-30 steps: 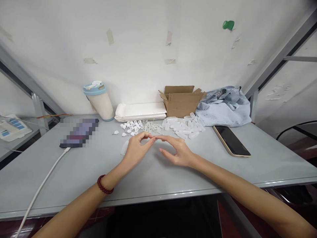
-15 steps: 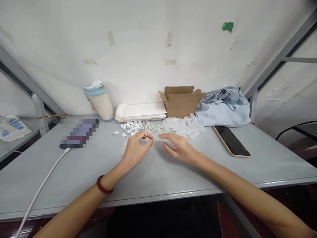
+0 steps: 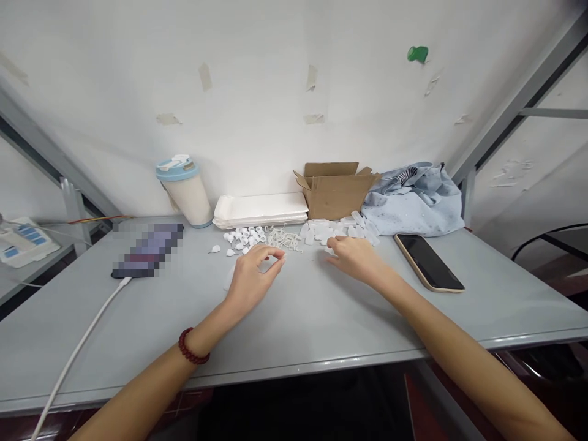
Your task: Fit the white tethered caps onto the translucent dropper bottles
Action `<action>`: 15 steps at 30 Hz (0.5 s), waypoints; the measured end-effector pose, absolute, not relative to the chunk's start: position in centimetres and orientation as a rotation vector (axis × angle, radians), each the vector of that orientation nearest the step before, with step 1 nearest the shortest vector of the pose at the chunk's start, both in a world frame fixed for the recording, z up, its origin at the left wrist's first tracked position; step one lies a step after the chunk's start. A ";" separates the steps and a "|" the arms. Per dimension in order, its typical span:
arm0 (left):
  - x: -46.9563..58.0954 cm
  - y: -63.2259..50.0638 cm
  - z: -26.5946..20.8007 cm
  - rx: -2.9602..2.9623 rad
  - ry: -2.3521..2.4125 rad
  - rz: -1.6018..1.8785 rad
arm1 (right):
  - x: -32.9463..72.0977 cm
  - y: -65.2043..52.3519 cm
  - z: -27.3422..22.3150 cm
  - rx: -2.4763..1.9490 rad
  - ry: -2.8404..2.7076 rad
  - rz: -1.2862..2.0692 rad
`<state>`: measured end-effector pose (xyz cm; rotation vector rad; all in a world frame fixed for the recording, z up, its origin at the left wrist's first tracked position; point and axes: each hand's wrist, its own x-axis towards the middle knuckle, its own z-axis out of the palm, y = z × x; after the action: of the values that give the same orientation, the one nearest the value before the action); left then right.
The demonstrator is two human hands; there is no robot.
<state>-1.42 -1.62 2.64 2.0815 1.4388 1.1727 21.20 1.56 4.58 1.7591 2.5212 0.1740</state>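
Note:
My left hand (image 3: 254,274) is closed in a pinch, thumb against forefinger, above the table; a tiny whitish bit shows at the fingertips, too small to name. Just beyond it lie small white caps (image 3: 243,236) and a tangle of thin off-white cords (image 3: 282,237). My right hand (image 3: 356,258) reaches over the near edge of a pile of clear plastic tubes (image 3: 324,233), its thumb and forefinger apart. The hand covers some of the tubes, and I cannot tell whether it touches one. Something clear, partly hidden, lies beside my left hand.
A cup (image 3: 186,193) with a blue lid, a stack of white padded envelopes (image 3: 261,209), an open cardboard box (image 3: 340,195) and a light-blue cloth (image 3: 413,205) line the wall. One phone (image 3: 429,262) lies at right; a blurred-out device (image 3: 149,250) with a white cable (image 3: 82,349) lies left.
My right hand has moved right and away from my left hand, to the edge of the tube pile. My left hand keeps its pinch in nearly the same place.

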 end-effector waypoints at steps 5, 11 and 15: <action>-1.4 -1.5 2.4 2.147 1.399 1.172 | 21.1 1.3 4.6 1.759 2.530 0.207; -1.5 -1.3 1.9 2.191 1.342 1.229 | 21.0 1.3 4.7 1.803 2.399 0.212; -1.4 -1.3 1.8 2.202 1.334 1.229 | 21.3 1.5 4.5 1.806 2.439 0.110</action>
<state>-1.42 -1.25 1.85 2.2025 1.3344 1.2290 21.30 1.46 4.45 1.8064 2.4391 0.1101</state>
